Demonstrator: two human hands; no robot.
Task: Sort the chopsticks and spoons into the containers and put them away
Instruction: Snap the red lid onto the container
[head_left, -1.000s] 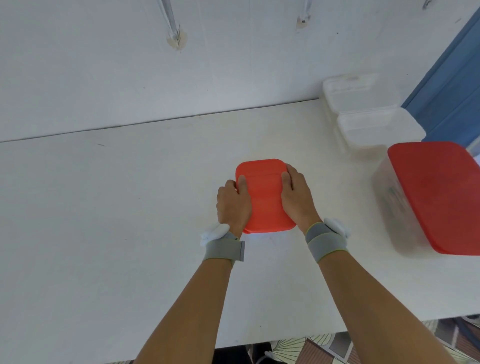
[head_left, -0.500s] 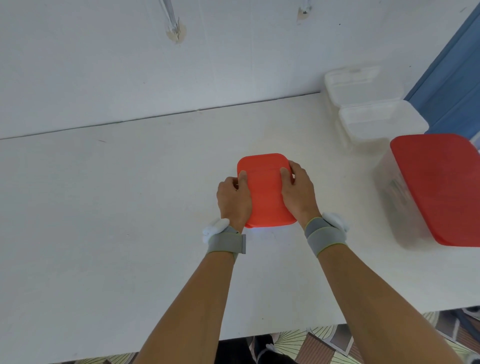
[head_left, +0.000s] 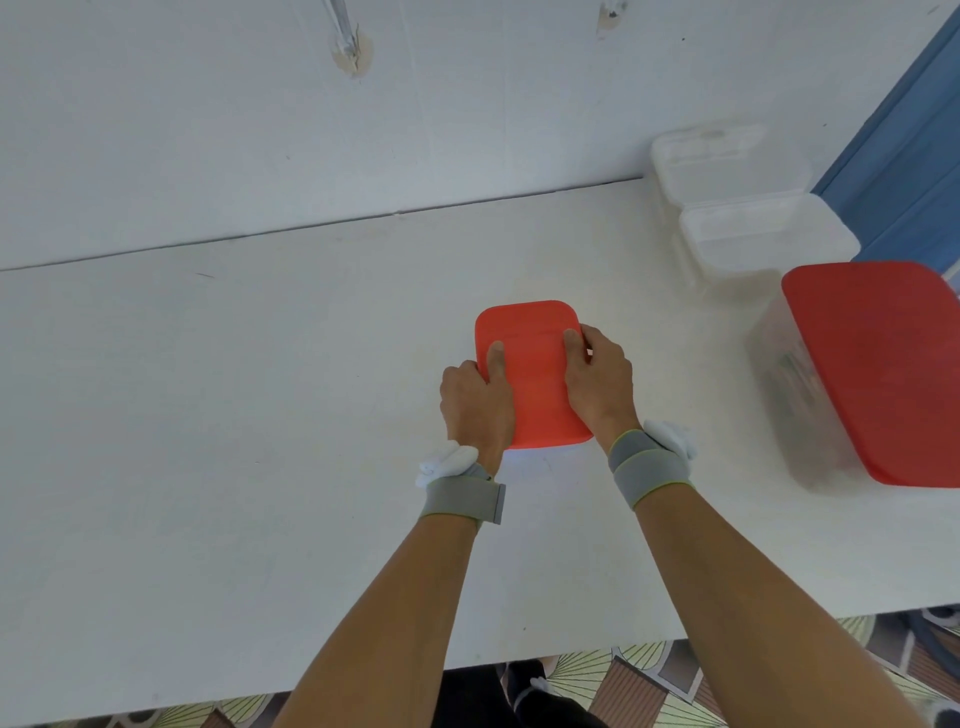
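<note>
Both hands grip red-lidded container (head_left: 532, 374) — contents hidden

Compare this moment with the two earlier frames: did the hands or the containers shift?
Little changed. Both hands, left hand and right hand, still grip the sides of the small red-lidded container, thumbs on the lid. The large red-lidded container and the two white containers stayed on the table.

White table (head_left: 208, 415), white wall (head_left: 467, 130), blue door (head_left: 904, 171), patterned floor (head_left: 639, 675).
</note>
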